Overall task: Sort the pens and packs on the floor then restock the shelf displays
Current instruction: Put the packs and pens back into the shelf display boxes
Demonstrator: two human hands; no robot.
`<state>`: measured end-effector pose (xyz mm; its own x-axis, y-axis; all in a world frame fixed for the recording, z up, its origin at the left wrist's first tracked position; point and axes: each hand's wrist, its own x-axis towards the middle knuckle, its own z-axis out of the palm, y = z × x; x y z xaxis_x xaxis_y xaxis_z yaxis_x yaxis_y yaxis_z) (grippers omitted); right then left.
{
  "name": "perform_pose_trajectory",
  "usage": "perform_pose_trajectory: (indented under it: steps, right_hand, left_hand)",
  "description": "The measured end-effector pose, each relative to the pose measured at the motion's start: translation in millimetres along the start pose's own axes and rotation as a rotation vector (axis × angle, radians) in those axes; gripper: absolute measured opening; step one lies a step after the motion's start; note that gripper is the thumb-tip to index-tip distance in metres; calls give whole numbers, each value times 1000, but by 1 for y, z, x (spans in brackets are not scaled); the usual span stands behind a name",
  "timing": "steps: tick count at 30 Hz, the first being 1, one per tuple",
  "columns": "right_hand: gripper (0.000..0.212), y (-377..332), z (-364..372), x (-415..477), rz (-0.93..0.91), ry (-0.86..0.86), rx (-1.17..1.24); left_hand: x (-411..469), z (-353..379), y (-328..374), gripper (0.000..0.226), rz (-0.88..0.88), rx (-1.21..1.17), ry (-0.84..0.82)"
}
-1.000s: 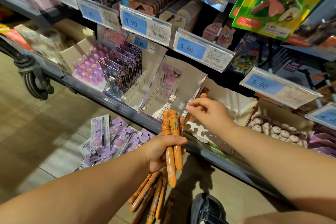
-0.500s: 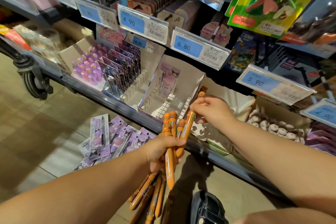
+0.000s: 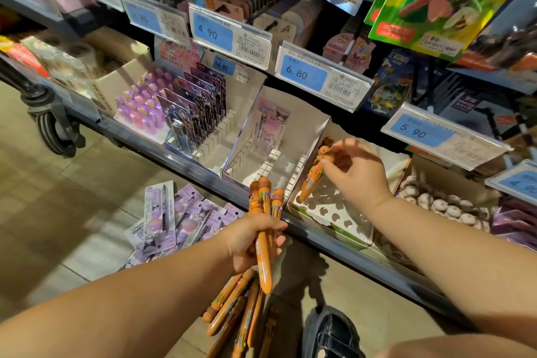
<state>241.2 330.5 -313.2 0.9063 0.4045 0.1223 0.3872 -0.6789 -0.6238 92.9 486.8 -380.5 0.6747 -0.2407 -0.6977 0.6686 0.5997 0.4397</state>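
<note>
Shelf (image 3: pixel 162 151) cuts diagonally across my view, with its front rail low and trays lined up behind it. Tiled floor (image 3: pixel 58 212) is below.

Slotted tray (image 3: pixel 305 131) sits mid-shelf, and one purple pack (image 3: pixel 271 125) stands at its back. Holed tray (image 3: pixel 348 234) is just right of it, a white insert with rows of round holes. To the left, a third tray (image 3: pixel 223 136) holds a row of dark packs (image 3: pixel 189 107), upright.

Floor packs (image 3: pixel 174 221) are a purple pile, overlapping, near the rail and left of my left wrist. Loose pens (image 3: pixel 232 308) are orange and heaped on the floor under my left hand, with my shoe (image 3: pixel 331 334) just right of them.

Left hand (image 3: pixel 252 241) is in front of the rail, below the slotted tray. It's fisted round a bunch of orange pens (image 3: pixel 264 259), upright with caps up. Three caps clear the fist and one barrel sticks out below.

Right hand (image 3: pixel 357 171) is over the holed tray's back-left corner, thumb and fingers pinching one pen (image 3: pixel 309 183) near its top. That pen is tilted, with its lower end at the tray's left edge. I can't tell if it's seated in a hole.

Tag (image 3: pixel 313 75) reading 6.80 hangs above the slotted tray.
</note>
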Motion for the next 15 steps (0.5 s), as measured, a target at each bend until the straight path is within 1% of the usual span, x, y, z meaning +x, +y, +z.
perform_pose_trajectory:
  steps: [2,4,8,11,15]
  right_hand:
    - [14,0,1,-2,6,-29,-26]
    - [9,-2,1,-6,0,-98,-73]
    - [12,6,8,-18,-73,-202,-129]
    - [13,10,11,-20,-94,-259,-214]
    - [24,8,8,-13,-84,-310,-306]
  left_hand:
    - [0,1,0,30,6,-10,-14]
    - [-1,2,0,36,5,-25,-13]
    - [-2,4,1,50,15,-31,-23]
    - [-3,4,2,49,18,-28,-31]
    - [-4,5,0,34,2,-43,-75]
